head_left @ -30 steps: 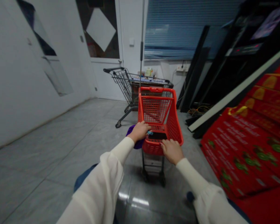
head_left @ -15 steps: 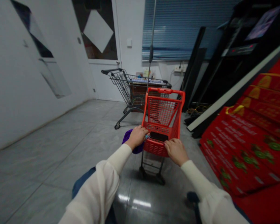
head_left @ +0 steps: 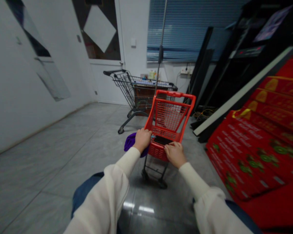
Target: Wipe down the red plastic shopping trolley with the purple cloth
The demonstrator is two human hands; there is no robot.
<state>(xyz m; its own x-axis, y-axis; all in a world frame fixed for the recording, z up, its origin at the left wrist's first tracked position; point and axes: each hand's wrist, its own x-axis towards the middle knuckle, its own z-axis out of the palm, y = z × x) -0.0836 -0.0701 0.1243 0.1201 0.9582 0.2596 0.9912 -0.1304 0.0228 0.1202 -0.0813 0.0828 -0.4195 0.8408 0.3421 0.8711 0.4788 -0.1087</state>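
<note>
A small red plastic shopping cart (head_left: 172, 112) stands in front of me, leaning slightly, its handle on the far side. My left hand (head_left: 143, 139) curls over the near left corner of its basket rim. Against that hand, outside the basket, hangs a purple cloth (head_left: 130, 142); whether my fingers pinch it too is hidden. At the near right corner, the bent fingers of my right hand (head_left: 175, 153) grip the rim. Between my hands a flat black object (head_left: 161, 140) lies in the basket, its kind unclear.
Behind stands a larger grey wire shopping cart (head_left: 123, 86) loaded with a brown box. Stacked red cartons (head_left: 249, 156) rise on the right, beside a leaning pale board (head_left: 241, 92). A thin upright pole (head_left: 160, 53) stands by the red cart. A white door (head_left: 107, 84) closes the back.
The near end of the red cart has swung left, and the cart leans more. Both hands stay on its rim; my right hand has shifted left with it.
</note>
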